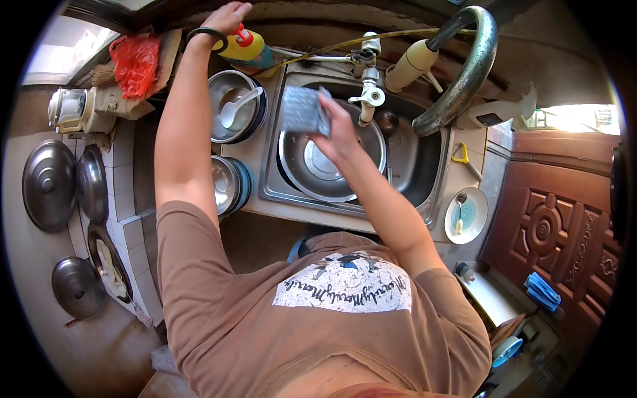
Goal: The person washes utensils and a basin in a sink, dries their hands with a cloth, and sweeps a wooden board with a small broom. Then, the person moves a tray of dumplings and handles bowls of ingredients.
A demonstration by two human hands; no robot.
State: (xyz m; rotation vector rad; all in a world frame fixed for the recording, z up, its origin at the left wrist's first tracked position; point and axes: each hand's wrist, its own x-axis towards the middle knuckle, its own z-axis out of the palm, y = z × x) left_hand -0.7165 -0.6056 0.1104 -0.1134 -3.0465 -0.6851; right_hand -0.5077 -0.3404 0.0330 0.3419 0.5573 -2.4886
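My right hand (337, 130) grips a grey-blue scrubbing cloth (304, 111) with a textured surface, slightly blurred, above a round steel basin (292, 166) in the sink. At the top, my left hand (227, 18), with a dark band on the wrist, reaches beside the red cap of a yellow dish-soap bottle (237, 50). Its fingers look stretched out, and I cannot tell whether they touch the cap. Below that bottle, a white spoon (240, 106) lies in a stack of steel bowls (224, 86).
More stacked bowls (225, 186) stand left of the sink (269, 179). A tap (369, 97) and a thick curved pipe (488, 50) rise behind and over it. To the right are a yellow peeler (462, 156) and a plate (476, 222) with a spoon. Pot lids (50, 186) hang at left.
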